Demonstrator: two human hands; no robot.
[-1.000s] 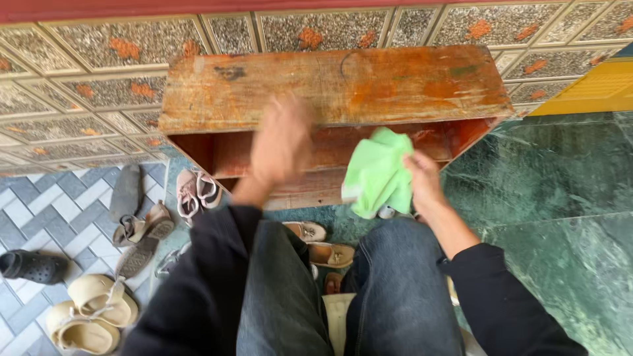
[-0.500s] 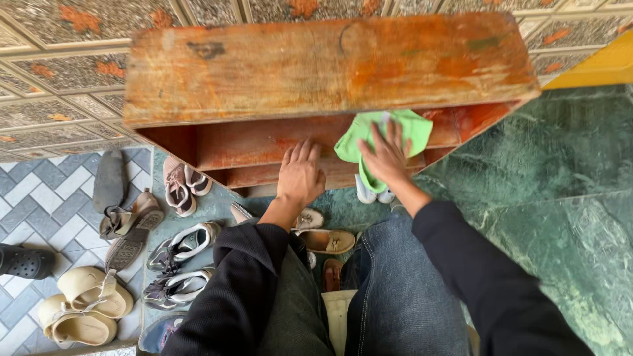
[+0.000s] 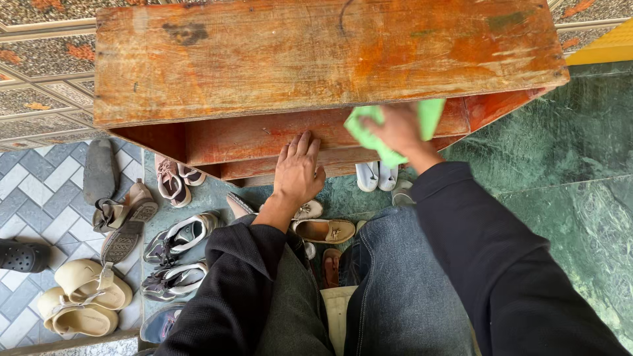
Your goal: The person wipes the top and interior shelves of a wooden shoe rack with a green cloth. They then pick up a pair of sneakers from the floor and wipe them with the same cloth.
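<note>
Right hand (image 3: 397, 129): fingers spread and pressed flat on a green cloth (image 3: 369, 132), pinning it to the upper shelf of a wooden shoe rack (image 3: 316, 59), under the front edge of the rack's top board and toward its right end. Left hand (image 3: 297, 173): open, fingers together, palm laid on the front edge of the lower shelf near the rack's middle, holding nothing. Rack: orange-brown wood, worn and scratched, with a dark stain near the top board's left corner; it stands against a wall of speckled tiles (image 3: 39, 86) with orange motifs. Floor: green marble (image 3: 573, 171) to the right, grey and white herringbone tiles (image 3: 39, 191) to the left. Cloth: bright light green, soft, crumpled, partly hidden by the hand and the top board, one corner hanging below the shelf edge. Other items: white shoes (image 3: 377, 175) under the rack's right half; pink sneakers (image 3: 173, 182) at its left corner; tan loafer (image 3: 325, 231) just before the knees; grey trainers (image 3: 177, 257); beige sandals (image 3: 82, 300); black clog (image 3: 20, 256) at the far left. Person: black sleeves, blue jeans.
</note>
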